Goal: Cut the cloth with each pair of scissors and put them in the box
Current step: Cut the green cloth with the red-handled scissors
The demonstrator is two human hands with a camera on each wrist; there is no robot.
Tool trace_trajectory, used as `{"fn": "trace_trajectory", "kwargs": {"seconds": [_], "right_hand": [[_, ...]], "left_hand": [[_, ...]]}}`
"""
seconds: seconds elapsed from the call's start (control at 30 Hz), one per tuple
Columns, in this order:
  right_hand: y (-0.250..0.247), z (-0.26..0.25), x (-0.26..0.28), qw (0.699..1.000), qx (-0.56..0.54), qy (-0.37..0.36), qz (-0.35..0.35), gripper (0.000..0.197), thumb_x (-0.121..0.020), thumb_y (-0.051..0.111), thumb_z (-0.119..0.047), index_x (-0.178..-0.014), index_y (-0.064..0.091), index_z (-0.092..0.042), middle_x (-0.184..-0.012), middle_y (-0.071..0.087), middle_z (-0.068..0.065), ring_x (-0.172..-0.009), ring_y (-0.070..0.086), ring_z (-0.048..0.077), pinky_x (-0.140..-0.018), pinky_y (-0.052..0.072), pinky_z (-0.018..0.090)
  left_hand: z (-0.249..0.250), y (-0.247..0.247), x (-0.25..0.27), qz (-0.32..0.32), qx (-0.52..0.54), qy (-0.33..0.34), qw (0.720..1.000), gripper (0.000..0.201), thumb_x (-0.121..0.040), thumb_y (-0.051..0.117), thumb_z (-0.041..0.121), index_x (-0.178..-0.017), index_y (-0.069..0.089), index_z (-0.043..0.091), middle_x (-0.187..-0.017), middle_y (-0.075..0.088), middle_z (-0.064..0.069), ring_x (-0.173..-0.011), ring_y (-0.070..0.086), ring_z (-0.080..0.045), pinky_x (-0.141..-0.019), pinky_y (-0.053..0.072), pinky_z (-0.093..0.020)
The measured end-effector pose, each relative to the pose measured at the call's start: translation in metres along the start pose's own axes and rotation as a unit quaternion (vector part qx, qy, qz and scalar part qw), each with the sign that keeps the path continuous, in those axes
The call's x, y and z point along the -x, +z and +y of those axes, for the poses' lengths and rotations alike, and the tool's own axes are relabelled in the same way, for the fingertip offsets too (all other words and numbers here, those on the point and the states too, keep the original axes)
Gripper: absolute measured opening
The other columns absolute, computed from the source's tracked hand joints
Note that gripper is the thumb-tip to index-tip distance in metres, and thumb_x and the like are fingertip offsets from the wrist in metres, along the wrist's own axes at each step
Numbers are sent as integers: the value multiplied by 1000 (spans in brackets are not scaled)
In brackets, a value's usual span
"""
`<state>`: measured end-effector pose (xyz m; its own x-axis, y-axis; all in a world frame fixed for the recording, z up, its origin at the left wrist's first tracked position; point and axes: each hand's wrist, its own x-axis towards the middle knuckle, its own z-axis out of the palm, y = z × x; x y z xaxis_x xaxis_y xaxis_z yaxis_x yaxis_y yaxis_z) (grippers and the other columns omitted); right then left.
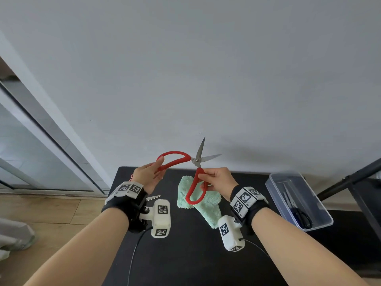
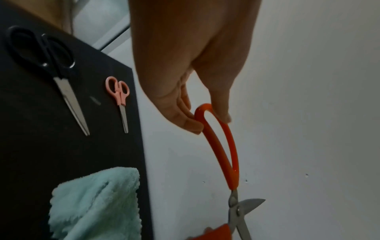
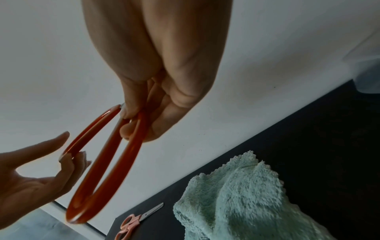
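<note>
Both hands hold the red-handled scissors (image 1: 196,160) in the air above the table, blades spread apart and pointing toward the wall. My left hand (image 1: 158,167) pinches the end of one handle loop (image 2: 228,146) between thumb and fingers. The other loop (image 3: 107,170) is gripped by my right hand (image 1: 203,178), with fingers curled through it. Below them a mint-green fluffy cloth (image 1: 206,205) lies crumpled on the black table (image 1: 185,254). The clear plastic box (image 1: 317,226) stands at the right with dark-handled scissors (image 1: 299,211) inside.
Black-handled scissors (image 2: 51,61) and small pink scissors (image 2: 119,95) lie side by side on the table's left part, blades shut. A grey wall rises right behind the table. A black stand leg (image 1: 350,178) slants past the box at the far right.
</note>
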<state>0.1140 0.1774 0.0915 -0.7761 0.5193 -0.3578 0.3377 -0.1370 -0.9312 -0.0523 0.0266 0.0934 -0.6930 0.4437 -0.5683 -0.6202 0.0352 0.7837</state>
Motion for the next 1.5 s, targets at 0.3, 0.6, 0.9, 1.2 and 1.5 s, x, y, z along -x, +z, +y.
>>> {"fn": "trace_trajectory", "kwargs": {"seconds": [0.3, 0.6, 0.9, 1.2, 1.5], "right_hand": [[-2, 1, 1, 1000, -20, 10, -12, 20, -89, 61, -4, -108, 68, -1, -91, 72, 11, -74, 67, 18, -69, 58, 28], [1, 3, 2, 998, -16, 20, -59, 18, -88, 62, -3, -105, 69, -1, -86, 71, 11, -61, 62, 17, -71, 59, 32], [8, 4, 3, 996, 1, 19, -89, 23, -89, 62, -4, -110, 66, 4, -86, 68, 15, -55, 62, 12, -64, 56, 27], [4, 16, 5, 997, 32, 24, -60, 22, -84, 70, -17, -104, 71, -7, -89, 73, 6, -75, 69, 13, -72, 58, 25], [-28, 68, 2, 985, 119, 86, 94, 8, -86, 67, -14, -90, 69, -7, -82, 67, 7, -69, 60, 13, -75, 56, 33]], "left_hand": [[0, 23, 14, 34, 127, -45, 990, 17, -86, 67, 10, -93, 60, -4, -93, 69, -20, -84, 69, -25, -60, 59, -25], [0, 37, 20, -57, 66, -80, 993, 24, -85, 65, 5, -107, 64, -5, -105, 70, -18, -94, 68, -24, -78, 58, -30], [-15, 41, 18, -100, -13, -95, 990, 26, -82, 69, 5, -107, 67, 0, -107, 71, -15, -91, 70, -22, -84, 54, -30], [-28, 40, 10, -90, -27, -59, 994, 30, -82, 68, 2, -110, 63, -5, -99, 67, -16, -81, 66, -21, -73, 58, -25], [-57, 15, -1, -94, -67, -68, 991, 21, -84, 67, 6, -104, 65, -1, -92, 70, -12, -72, 66, -14, -64, 54, -21]]}}
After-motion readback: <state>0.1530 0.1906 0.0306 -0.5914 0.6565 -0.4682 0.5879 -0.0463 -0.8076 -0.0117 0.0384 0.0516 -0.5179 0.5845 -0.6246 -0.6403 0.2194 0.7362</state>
